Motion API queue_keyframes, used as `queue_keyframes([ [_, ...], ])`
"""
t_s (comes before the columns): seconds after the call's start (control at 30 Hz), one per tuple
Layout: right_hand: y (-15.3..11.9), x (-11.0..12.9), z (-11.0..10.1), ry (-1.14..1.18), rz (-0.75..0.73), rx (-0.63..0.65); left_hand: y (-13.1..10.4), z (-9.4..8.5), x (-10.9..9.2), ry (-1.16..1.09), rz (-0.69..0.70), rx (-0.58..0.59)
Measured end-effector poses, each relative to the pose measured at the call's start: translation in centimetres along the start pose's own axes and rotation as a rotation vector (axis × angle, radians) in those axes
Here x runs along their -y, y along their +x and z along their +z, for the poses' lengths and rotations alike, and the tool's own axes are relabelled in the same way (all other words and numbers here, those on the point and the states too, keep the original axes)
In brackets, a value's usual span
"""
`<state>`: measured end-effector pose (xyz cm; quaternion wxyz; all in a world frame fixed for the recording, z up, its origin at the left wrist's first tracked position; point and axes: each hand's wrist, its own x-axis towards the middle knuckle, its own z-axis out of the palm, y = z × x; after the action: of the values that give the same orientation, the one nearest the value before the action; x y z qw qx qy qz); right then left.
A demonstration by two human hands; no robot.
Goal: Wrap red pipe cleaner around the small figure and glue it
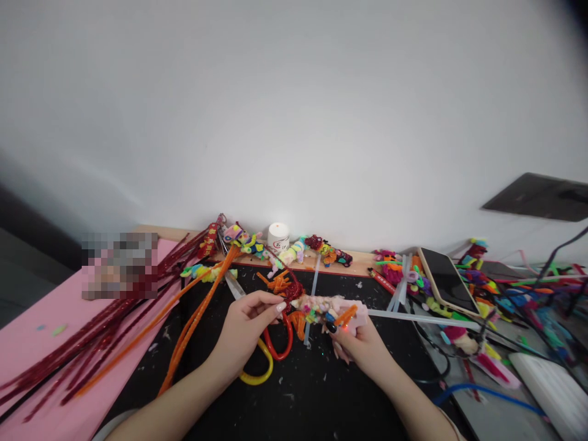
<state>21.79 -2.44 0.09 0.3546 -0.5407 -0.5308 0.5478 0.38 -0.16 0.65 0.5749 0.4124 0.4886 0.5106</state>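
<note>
My right hand is wrapped round a pale pink hot glue gun, its front crusted with coloured fuzz and its tip pointing left. A clear glue stick sticks out of its back. My left hand is closed, thumb and finger pinching at a dark red glittery pipe-cleaner piece close to the gun's tip; whether they touch cannot be told. Scissors with red and yellow handles lie partly under my left hand. Orange pipe-cleaner bits lie just behind.
Long red tinsel pipe cleaners and orange ones spread over a pink sheet on the left. Along the wall stand a white jar and small pipe-cleaner figures. A phone, cables and a white keyboard-like block are right.
</note>
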Motion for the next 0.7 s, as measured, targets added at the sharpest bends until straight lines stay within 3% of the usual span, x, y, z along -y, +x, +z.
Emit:
queue_keyframes([
  [0.7,0.10,-0.33,-0.02,-0.005,-0.027,0.009,-0.05,0.01,-0.03,0.017,0.023,0.025],
])
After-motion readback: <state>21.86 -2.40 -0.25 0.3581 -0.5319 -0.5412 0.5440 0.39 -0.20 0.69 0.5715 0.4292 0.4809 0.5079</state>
